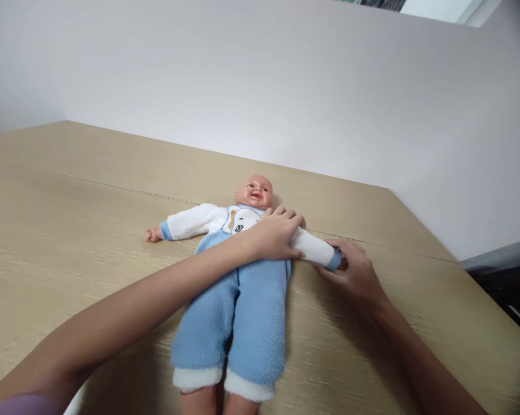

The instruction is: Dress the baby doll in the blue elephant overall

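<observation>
A baby doll (pixel 260 311) lies on its back, its bald head away from me, dressed in a fleecy blue and white outfit with an animal face on the chest. My left hand (pixel 279 233) reaches across the chest and is wrapped round the upper part of the white sleeve (pixel 314 246) on the right. At that sleeve's blue cuff, my right hand (pixel 350 268) grips the end of the doll's arm, with the doll's hand mostly hidden inside my fingers. The doll's other arm (pixel 186 223) stretches out to the left, untouched.
The doll rests on a wide light wooden table (pixel 69 230) with a seam running across it. A pale wall (pixel 199 75) rises behind the far edge. Something dark (pixel 505 282) stands beyond the table's right edge.
</observation>
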The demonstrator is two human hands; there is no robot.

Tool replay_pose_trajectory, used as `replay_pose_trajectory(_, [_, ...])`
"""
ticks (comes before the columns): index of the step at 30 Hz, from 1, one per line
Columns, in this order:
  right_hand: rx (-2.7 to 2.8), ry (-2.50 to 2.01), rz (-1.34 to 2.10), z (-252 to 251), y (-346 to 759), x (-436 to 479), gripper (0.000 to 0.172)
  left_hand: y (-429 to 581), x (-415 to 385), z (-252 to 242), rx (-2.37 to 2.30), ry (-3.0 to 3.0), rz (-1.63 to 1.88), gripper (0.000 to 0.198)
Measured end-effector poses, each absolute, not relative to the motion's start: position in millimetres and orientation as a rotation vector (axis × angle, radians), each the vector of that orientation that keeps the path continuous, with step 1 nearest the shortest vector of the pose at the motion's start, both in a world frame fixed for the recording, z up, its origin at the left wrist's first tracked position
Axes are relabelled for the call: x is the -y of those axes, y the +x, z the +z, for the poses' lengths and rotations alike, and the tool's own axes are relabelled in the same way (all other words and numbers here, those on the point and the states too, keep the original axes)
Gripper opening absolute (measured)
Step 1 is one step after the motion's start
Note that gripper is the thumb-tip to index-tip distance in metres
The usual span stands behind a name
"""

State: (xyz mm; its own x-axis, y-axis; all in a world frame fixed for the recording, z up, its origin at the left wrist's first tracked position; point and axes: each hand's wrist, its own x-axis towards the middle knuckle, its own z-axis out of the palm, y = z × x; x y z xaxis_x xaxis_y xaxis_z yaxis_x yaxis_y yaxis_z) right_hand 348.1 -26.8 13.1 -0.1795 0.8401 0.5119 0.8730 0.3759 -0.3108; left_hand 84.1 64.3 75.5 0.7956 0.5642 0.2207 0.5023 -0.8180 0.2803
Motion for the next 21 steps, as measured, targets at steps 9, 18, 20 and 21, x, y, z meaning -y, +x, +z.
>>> replay_pose_trajectory(9, [1.6, -1.416, 0.29, 19.9, 316.7, 45.0, 0.094, 77.3, -59.9, 60.4, -0.811, 2.737, 0.596, 0.044])
replay_pose_trajectory(18, [2.105, -1.349, 0.52, -6.7, 297.7, 38.2, 0.05, 70.8, -67.8, 51.9, -0.732, 2.412, 0.971, 0.036])
replay_pose_trajectory(20, [2.179, -1.253, 0.491, -7.4, 285.2, 37.9, 0.052, 68.4, -68.4, 52.7, -0.7, 2.292, 1.051, 0.034])
replay_pose_trajectory(21, [2.183, -1.232, 0.51, -7.0, 278.6, 37.6, 0.053, 66.7, -68.2, 53.8, -0.682, 2.224, 1.08, 0.032])
